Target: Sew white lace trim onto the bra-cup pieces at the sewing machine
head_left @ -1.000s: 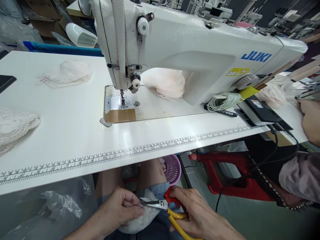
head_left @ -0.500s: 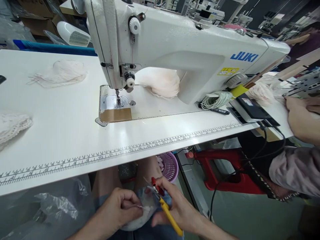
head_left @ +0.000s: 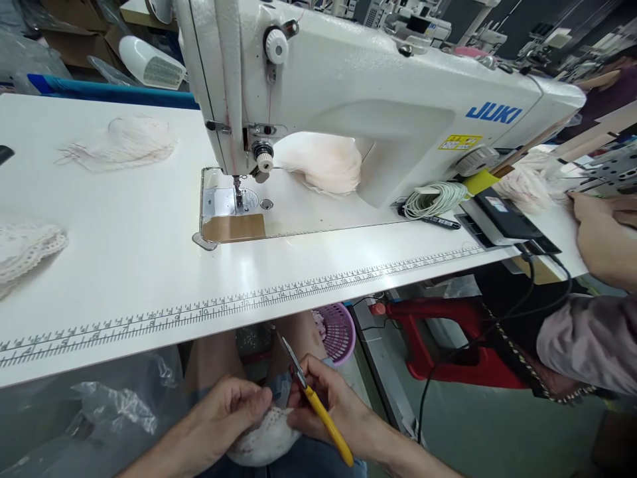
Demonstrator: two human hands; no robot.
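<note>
Below the table edge, over the lap, my left hand (head_left: 236,411) is closed on the edge of a white eyelet fabric piece (head_left: 266,438), which bulges in a rounded shape. My right hand (head_left: 331,408) grips small scissors (head_left: 321,415) with a long yellow handle and a bit of red near the pivot. Their pointed metal blades tilt up and left, away from the cloth. The right thumb and fingertips also touch the cloth's right side. Fingers partly hide both the cloth edge and the scissors' grip.
A white JUKI sewing machine (head_left: 348,86) stands on the white table (head_left: 124,265) with a printed ruler. Pale fabric bundles (head_left: 124,143) and lace (head_left: 30,249) lie on it. A purple basket (head_left: 341,335), a red stool (head_left: 448,345) and a co-worker's arm (head_left: 597,232) are at right.
The scissors have swung so their blades point further up and away from the cloth. My right fingers have come down to the cloth, which has turned to show more of its eyelet surface.
</note>
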